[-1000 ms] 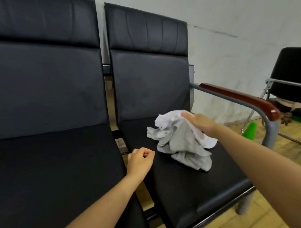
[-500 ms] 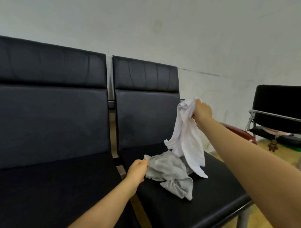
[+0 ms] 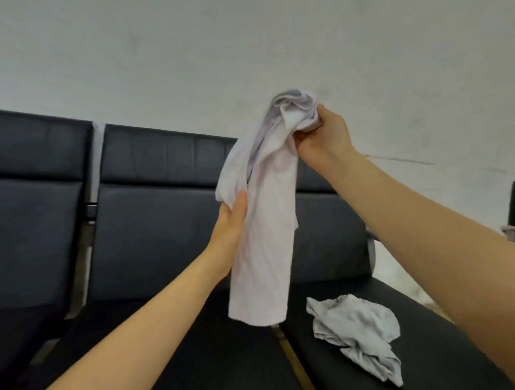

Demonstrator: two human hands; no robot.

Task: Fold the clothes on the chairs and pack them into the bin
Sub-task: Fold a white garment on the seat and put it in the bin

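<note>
Two hands are on the white cloth (image 3: 264,224) right now. Right hand (image 3: 319,135) is up high with fingers curled tight round the bunched top of it, so it's clamped on. Left hand (image 3: 230,226) sits lower along the cloth's left edge, thumb pointing up and pressed against the fabric; the fingers go behind the cloth so I can't tell how tightly they're wrapped, but it looks like a loose hold on that edge.

White cloth is thin and soft, hanging in a long, narrow drape with creases gathered at the top and a fairly straight bottom hem, clear of the seat. Grey cloth (image 3: 362,332) is a crumpled, wrinkly heap lying on the right chair (image 3: 336,247) seat, well apart from both hands. Chairs are black padded leather-look with stitched panels; left chair (image 3: 36,216) is just beside it, with a plain pale wall (image 3: 197,52) behind.

Compared with half a second ago: the left hand has let go of the grey cloth and come up to the white one, the right hand has lifted higher, and the view has tilted up.
</note>
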